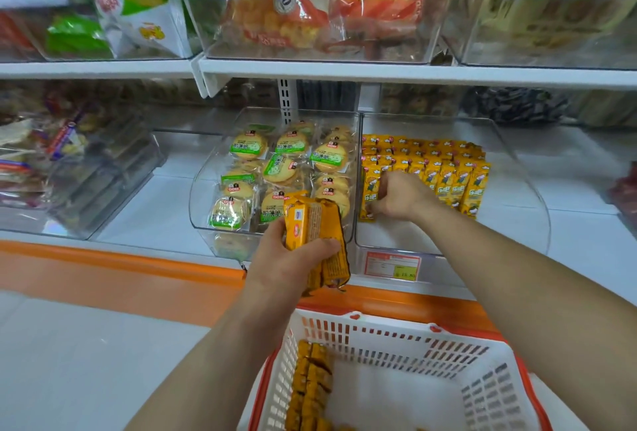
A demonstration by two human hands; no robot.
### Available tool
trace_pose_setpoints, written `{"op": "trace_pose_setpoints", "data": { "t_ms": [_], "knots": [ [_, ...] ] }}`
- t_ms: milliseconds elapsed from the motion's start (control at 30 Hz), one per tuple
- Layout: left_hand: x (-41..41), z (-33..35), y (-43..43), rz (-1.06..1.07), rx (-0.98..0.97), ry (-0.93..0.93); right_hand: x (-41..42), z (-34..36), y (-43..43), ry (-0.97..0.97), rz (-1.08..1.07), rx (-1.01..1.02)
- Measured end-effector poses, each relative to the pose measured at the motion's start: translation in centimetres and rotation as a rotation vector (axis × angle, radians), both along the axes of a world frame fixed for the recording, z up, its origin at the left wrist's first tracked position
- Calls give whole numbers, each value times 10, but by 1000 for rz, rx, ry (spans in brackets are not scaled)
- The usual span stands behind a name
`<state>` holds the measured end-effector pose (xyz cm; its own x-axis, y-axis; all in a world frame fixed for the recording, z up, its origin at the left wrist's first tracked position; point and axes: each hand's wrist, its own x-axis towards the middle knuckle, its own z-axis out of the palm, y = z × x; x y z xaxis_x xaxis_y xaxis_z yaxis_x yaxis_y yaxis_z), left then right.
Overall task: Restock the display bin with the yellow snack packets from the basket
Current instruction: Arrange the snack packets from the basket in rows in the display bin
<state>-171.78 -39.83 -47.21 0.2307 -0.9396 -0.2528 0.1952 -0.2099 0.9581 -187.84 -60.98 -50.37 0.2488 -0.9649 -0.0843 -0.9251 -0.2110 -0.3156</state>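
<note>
- You are holding a bundle of yellow packets (pixel 317 224) in your left hand (pixel 286 258), fingers and thumb wrapped round it, in front of the biscuit bin (pixel 275 168) and above the basket (pixel 379 322).
- Your right hand (pixel 403 196) is reaching into the display bin (pixel 537 210), fingers curled onto the front-left packet (pixel 368 196), apparently pinching it at the left end of the standing rows (pixel 448 168).
- You are seating that packet, so stand it upright, printed face forward, touching its neighbour, before you release it.
- The bin's bare floor is lying in front of the rows, and I judge that is where you are building the next row; work left to right so it stays straight.
- Feed packets one at a time from the bundle. The left grip is looking loose at the bottom, so a packet could slide out.
- More packets (pixel 310 382) are lying along the basket's left wall, so the restocking is looking well short of finished.
</note>
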Motion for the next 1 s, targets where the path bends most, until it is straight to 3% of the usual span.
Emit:
{"op": "trace_pose_setpoints", "data": {
  "t_ms": [100, 200, 400, 600, 800, 1000],
  "knots": [
    [-4, 2, 1, -7, 6, 10, -20, 24, 27, -27, 41, -57],
    [-11, 4, 3, -31, 0, 23, -44, 54, 74, -340, 110, -14],
    [-43, 10, 11, -153, -12, 21, -67, 67, 164, -894, 154, 442],
    [-65, 9, 19, -221, -6, 86, -83, 61, 172, -1026, 80, 489],
    [-59, 12, 21, -199, 15, 112, -103, 59, 166, -1412, -51, 678],
    [-64, 10, 23, -189, 13, 102, -95, 54, 168, -1468, -100, 691]
  ]
}}
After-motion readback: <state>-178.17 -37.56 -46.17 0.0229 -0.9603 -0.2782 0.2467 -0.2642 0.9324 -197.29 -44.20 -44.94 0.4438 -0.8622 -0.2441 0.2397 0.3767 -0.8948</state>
